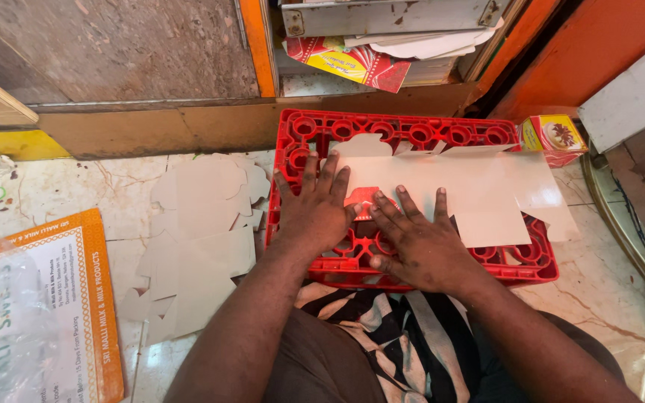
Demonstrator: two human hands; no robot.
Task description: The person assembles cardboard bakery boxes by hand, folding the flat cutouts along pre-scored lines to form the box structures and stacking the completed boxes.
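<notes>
- Nearest, at 6 o'clock, the person's lap in a black-and-white striped cloth (404, 336) presses against the near rim of a red plastic crate turned bottom up (520, 265).
- The left hand (315, 213) lies palm down on the crate's left part, at about 10 o'clock from the right hand; its fingers are spread and flat, the tips reaching onto the near-left edge of a flat white die-cut cardboard box blank (472, 186).
- The right hand (416, 242) lies palm down at the crate's middle, fingers fanned apart and pointing to 12 o'clock, pressing the blank's lower edge; neither hand pinches anything.
- Both forearms come up from 6 o'clock and converge, the hands just beside each other.
- The blank spreads across the crate toward 2 o'clock, and its right flap overhangs the crate's right edge.
- At 9 o'clock, on the marble floor (61, 194), a loose stack of like cardboard blanks (199, 239) sits just beside the crate; bare floor lies beyond it.
- At 8 o'clock lies an orange-bordered printed sheet under clear plastic (39, 313).
- At 2 o'clock a small yellow-and-red printed carton (554, 136) stands by the crate's far corner.
- At 12 o'clock a brown skirting board (188, 127) closes in the crate's far rim.
</notes>
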